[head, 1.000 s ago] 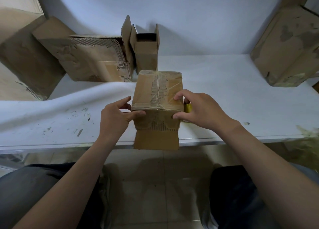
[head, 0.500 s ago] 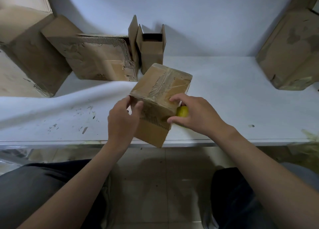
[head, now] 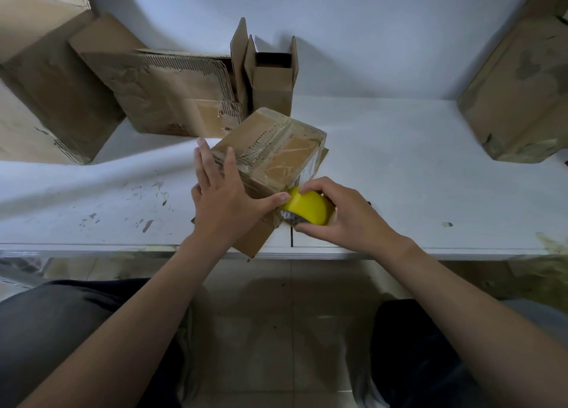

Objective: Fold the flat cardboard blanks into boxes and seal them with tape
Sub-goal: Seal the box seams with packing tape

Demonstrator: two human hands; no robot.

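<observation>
A small brown cardboard box (head: 276,149) stands turned at an angle near the front edge of the white table (head: 430,174), its top crossed with clear tape. My left hand (head: 226,198) lies flat against the box's near left side, fingers spread, thumb reaching toward the tape roll. My right hand (head: 344,214) grips a yellow tape roll (head: 310,208) at the box's near right corner. A strip of clear tape (head: 310,169) runs from the roll up the box's right side.
An open-topped small box (head: 272,79) stands at the back against the wall. Flat, torn cardboard blanks (head: 172,97) lean beside it, a bigger carton (head: 40,79) at far left. Another worn blank (head: 522,82) leans at the back right. My knees are below the table edge.
The box has been turned clockwise to sit at an angle. My left hand flattened on its side. My right hand came off the box with the yellow roll now in plain sight.
</observation>
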